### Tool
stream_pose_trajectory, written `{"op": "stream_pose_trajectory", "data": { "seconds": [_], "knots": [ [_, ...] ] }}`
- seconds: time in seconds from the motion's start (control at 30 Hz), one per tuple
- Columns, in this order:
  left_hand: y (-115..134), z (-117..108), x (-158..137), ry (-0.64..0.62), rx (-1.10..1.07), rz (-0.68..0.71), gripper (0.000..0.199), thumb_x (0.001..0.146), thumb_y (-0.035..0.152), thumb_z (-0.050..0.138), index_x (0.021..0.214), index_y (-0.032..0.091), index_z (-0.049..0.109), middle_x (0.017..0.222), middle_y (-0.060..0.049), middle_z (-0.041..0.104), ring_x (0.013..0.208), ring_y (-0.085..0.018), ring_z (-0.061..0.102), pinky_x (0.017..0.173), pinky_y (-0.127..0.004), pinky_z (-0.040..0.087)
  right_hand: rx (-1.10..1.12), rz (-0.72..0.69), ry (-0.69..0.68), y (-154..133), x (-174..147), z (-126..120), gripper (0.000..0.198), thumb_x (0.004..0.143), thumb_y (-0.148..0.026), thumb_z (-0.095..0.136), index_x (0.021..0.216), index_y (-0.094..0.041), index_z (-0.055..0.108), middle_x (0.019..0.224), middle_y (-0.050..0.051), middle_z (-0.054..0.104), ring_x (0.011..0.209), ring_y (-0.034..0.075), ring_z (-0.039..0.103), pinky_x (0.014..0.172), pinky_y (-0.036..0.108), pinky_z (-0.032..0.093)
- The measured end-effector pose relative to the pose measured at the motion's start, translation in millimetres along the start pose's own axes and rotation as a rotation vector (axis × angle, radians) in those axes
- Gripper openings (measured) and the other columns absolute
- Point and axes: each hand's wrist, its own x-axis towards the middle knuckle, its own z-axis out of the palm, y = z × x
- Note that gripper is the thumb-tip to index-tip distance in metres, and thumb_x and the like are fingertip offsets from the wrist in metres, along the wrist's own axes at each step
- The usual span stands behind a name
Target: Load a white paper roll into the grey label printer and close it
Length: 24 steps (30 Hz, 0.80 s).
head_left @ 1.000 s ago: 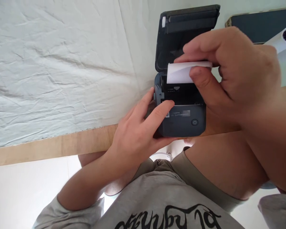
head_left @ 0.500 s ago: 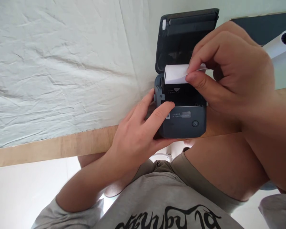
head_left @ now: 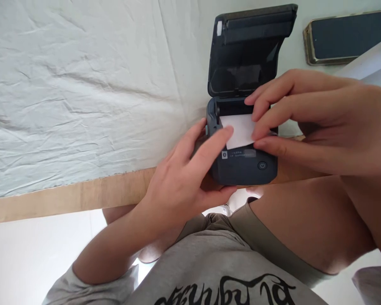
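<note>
A small dark label printer (head_left: pixel 244 169) sits at the table's front edge, its lid (head_left: pixel 241 63) raised. White roll paper (head_left: pixel 239 131) lies over its compartment, the loose end reaching onto the front panel near the Bluetooth mark. My left hand (head_left: pixel 180 178) grips the printer's left side, thumb below at the front edge, and one fingertip rests on the paper's left part. From the right, my right hand (head_left: pixel 305 123) pinches the right edge of the paper between thumb and fingers, another finger reaching to the compartment's back. How the roll sits underneath is hidden.
A phone (head_left: pixel 346 38) in a case lies at the upper right. Beside it a white paper tube (head_left: pixel 371 59) partly covers it. Pale wrinkled cloth (head_left: pixel 82 93) covers the table, with a wooden edge (head_left: pixel 114 190) along the front. My legs are below.
The paper roll went down from above the opening into the compartment, and its end now lies toward the front. My right hand lowered with it; my left fingertip now touches the paper.
</note>
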Motion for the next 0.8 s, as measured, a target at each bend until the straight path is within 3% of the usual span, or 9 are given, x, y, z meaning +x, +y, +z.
{"op": "stream_pose_trajectory", "data": {
  "seconds": [0.07,0.2,0.3,0.4,0.53,0.6,0.67,0.73,0.8],
  "knots": [
    [1,-2,0,-0.012,0.032,0.002,0.081,0.103,0.053,0.101,0.170,0.035,0.060,0.185,-0.019,0.061,0.161,-0.043,0.074,0.122,-0.050,0.074,0.013,0.034,0.002,-3,-3,0,0.013,0.119,-0.038,0.067,0.118,-0.028,0.076,0.132,-0.003,0.072,0.113,0.003,0.073,0.094,0.031,0.072],
    [2,-2,1,0.007,0.040,0.018,0.079,0.099,0.044,0.105,0.166,0.033,0.065,0.183,-0.020,0.063,0.159,-0.042,0.075,0.118,-0.045,0.076,-0.105,0.164,0.242,-7,-5,7,0.029,0.122,-0.044,0.059,0.112,-0.023,0.076,0.127,0.002,0.070,0.128,0.011,0.070,0.112,0.045,0.069],
    [2,-1,2,0.019,0.047,0.033,0.081,0.096,0.038,0.106,0.166,0.030,0.065,0.182,-0.021,0.063,0.156,-0.041,0.077,0.118,-0.045,0.076,-0.118,0.205,0.365,-2,-4,12,0.033,0.121,-0.049,0.058,0.110,-0.023,0.076,0.114,0.003,0.069,0.130,0.015,0.069,0.100,0.042,0.064],
    [1,-2,1,0.020,0.048,0.021,0.081,0.097,0.039,0.105,0.167,0.032,0.065,0.183,-0.019,0.063,0.159,-0.041,0.076,0.120,-0.045,0.075,-0.094,0.189,0.387,4,-3,14,0.030,0.120,-0.047,0.059,0.111,-0.023,0.075,0.112,0.004,0.069,0.132,0.015,0.069,0.092,0.036,0.061],
    [1,-3,0,0.002,0.049,0.016,0.082,0.099,0.044,0.104,0.169,0.033,0.062,0.184,-0.018,0.062,0.161,-0.041,0.074,0.118,-0.046,0.076,-0.140,0.063,0.273,4,-4,11,0.028,0.117,-0.051,0.067,0.123,-0.024,0.071,0.127,0.005,0.068,0.135,0.017,0.067,0.114,0.050,0.066],
    [1,-3,0,0.015,0.051,0.017,0.081,0.100,0.043,0.103,0.169,0.033,0.062,0.183,-0.019,0.063,0.161,-0.040,0.075,0.118,-0.046,0.076,-0.150,0.101,0.156,1,-6,9,0.033,0.116,-0.053,0.070,0.134,-0.026,0.069,0.139,0.006,0.067,0.140,0.018,0.067,0.120,0.052,0.070],
    [1,-3,0,0.032,0.037,0.032,0.078,0.102,0.041,0.101,0.168,0.034,0.062,0.182,-0.018,0.064,0.161,-0.040,0.075,0.119,-0.048,0.076,-0.107,0.156,0.082,-1,-9,8,0.038,0.115,-0.054,0.072,0.143,-0.030,0.067,0.145,0.007,0.065,0.143,0.020,0.067,0.104,0.042,0.076],
    [-1,-2,0,0.029,0.010,0.059,0.073,0.104,0.038,0.097,0.168,0.037,0.063,0.183,-0.015,0.063,0.162,-0.041,0.074,0.119,-0.050,0.077,-0.048,0.184,0.057,-3,-12,7,0.043,0.114,-0.055,0.073,0.149,-0.032,0.065,0.148,0.007,0.064,0.141,0.020,0.068,0.082,0.031,0.071],
    [-2,-3,0,0.011,-0.009,0.073,0.067,0.106,0.037,0.095,0.167,0.040,0.065,0.186,-0.014,0.059,0.163,-0.043,0.072,0.119,-0.053,0.077,-0.020,0.179,0.030,-5,-13,6,0.047,0.112,-0.060,0.075,0.148,-0.032,0.065,0.148,0.007,0.064,0.138,0.020,0.069,0.079,0.029,0.068]
  ]
}}
